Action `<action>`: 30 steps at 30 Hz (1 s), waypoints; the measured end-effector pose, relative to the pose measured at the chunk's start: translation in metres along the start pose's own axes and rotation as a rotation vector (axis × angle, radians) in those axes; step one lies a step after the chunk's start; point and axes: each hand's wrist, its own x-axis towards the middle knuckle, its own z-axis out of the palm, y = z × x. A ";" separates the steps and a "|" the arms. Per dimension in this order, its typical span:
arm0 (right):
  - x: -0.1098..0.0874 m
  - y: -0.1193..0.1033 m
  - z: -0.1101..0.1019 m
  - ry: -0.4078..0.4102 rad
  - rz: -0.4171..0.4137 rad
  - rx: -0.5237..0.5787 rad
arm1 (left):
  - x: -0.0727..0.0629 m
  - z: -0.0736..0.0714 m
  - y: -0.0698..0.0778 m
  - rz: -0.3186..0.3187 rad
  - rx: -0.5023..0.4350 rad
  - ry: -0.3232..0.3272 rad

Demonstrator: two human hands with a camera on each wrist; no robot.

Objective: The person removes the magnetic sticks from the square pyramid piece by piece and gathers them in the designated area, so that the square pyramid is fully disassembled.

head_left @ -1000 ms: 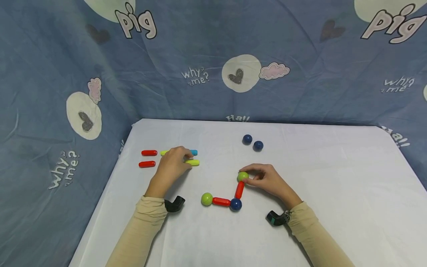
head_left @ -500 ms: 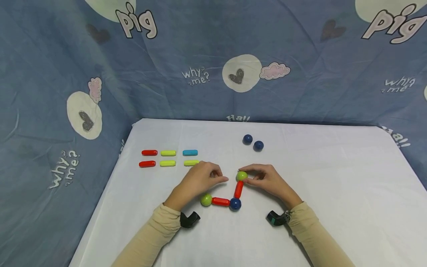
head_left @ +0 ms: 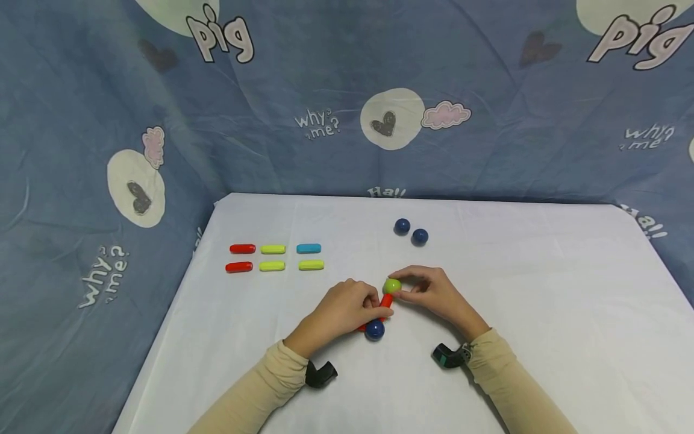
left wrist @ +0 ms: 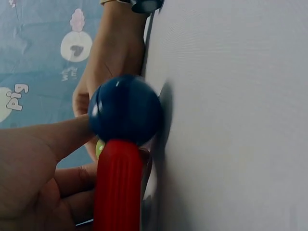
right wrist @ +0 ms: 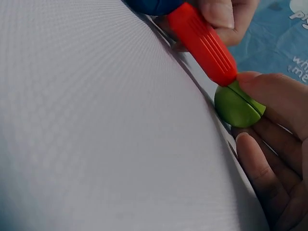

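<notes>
My right hand (head_left: pixel 434 290) pinches a green ball (head_left: pixel 392 286) between thumb and fingers. A red rod (right wrist: pixel 204 45) joins that ball to a dark blue ball (head_left: pixel 375 330). My left hand (head_left: pixel 347 308) pinches this same rod near its middle, thumb across the near side. From the blue ball a second red rod (left wrist: pixel 118 187) runs off to the left; in the head view my left hand covers most of it. The green ball at that rod's far end is hidden behind the left hand.
On the white table (head_left: pixel 515 271), two loose blue balls (head_left: pixel 411 231) lie farther back. At the left lie two red rods (head_left: pixel 239 267), several yellow-green rods (head_left: pixel 272 266) and a light blue rod (head_left: pixel 309 248). A printed blue cloth (head_left: pixel 271 157) hangs behind.
My left hand has left the loose rods, moved right and toward me, and taken hold of the red rod. The joined pieces have shifted slightly left; the right hand stays on the green ball.
</notes>
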 end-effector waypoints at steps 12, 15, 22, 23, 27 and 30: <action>0.000 -0.001 0.000 -0.008 0.013 -0.008 | 0.002 0.002 0.003 -0.040 0.002 -0.011; 0.000 -0.001 0.000 -0.008 0.012 -0.008 | 0.002 0.002 0.002 -0.044 -0.019 -0.018; 0.000 -0.003 0.001 0.006 -0.009 -0.014 | 0.003 0.003 0.001 -0.041 -0.020 -0.022; 0.000 -0.003 0.001 0.010 -0.012 -0.017 | 0.003 0.003 0.001 -0.041 -0.020 -0.021; 0.000 -0.001 0.002 0.024 -0.013 -0.025 | 0.003 0.003 0.000 -0.041 -0.018 -0.019; 0.000 -0.001 0.003 0.049 -0.013 -0.026 | 0.002 0.003 0.000 -0.035 -0.019 -0.026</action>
